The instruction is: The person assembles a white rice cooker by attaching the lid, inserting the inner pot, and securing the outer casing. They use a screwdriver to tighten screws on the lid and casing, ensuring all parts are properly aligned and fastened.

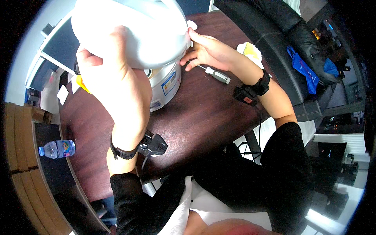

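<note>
A large glossy white rounded shell (156, 35), like a rice cooker's upper housing, is tilted above a round white appliance base (166, 88) with a blue-and-yellow label. My left hand (117, 82) is closed on the shell's near left side, its thumb lying across the white surface. At the right edge of the shell, my right hand (213, 53) touches the rim with its thumb; its other fingers are spread beside the gap. Part of the base's inside shows under the shell, but most is hidden. A grey-and-white screwdriver (217, 75) lies on the table just below my right hand.
The dark wooden table (196, 113) carries a yellow item (83, 84) behind my left hand and a white-and-yellow cloth-like thing (250, 53) at right. A water bottle (57, 149) lies off to the left. A black sofa (270, 43) with a blue bag (303, 68) stands beyond.
</note>
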`<state>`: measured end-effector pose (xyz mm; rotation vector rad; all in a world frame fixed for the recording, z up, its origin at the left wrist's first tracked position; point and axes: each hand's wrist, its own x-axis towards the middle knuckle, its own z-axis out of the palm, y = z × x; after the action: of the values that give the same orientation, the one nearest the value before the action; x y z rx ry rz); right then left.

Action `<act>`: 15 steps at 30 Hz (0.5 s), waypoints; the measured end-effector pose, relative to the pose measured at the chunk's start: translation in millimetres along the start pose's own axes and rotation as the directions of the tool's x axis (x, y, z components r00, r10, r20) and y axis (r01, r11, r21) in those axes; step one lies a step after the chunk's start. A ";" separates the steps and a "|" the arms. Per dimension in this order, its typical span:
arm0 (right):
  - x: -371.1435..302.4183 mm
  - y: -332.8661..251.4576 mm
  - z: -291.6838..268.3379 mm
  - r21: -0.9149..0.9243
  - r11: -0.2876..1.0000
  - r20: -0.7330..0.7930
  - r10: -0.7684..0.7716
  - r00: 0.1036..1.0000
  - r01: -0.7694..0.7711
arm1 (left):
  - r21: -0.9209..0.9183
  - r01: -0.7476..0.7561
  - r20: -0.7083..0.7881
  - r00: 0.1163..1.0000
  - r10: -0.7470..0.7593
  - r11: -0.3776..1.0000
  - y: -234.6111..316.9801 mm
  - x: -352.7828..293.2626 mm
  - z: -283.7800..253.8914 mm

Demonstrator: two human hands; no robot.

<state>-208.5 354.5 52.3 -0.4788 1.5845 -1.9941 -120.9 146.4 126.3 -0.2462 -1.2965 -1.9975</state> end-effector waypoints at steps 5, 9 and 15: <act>3.0 3.8 -1.2 0.096 0.995 0.020 0.016 1.000 -0.018 | 0.235 -0.135 0.068 0.990 0.122 0.963 0.5 1.3 -5.2; 7.7 10.0 -6.7 0.131 0.991 0.085 -0.009 0.996 -0.002 | -0.098 0.086 -0.016 0.996 -0.088 0.991 3.7 2.5 -11.2; 12.3 15.8 -9.4 0.122 0.991 0.216 -0.075 0.974 0.049 | -0.035 0.086 -0.035 0.996 -0.087 0.996 12.8 -3.4 -21.0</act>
<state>-220.7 351.7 34.1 -0.6848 1.3260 -1.9892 -105.4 127.2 123.7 -0.1714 -1.2716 -2.0883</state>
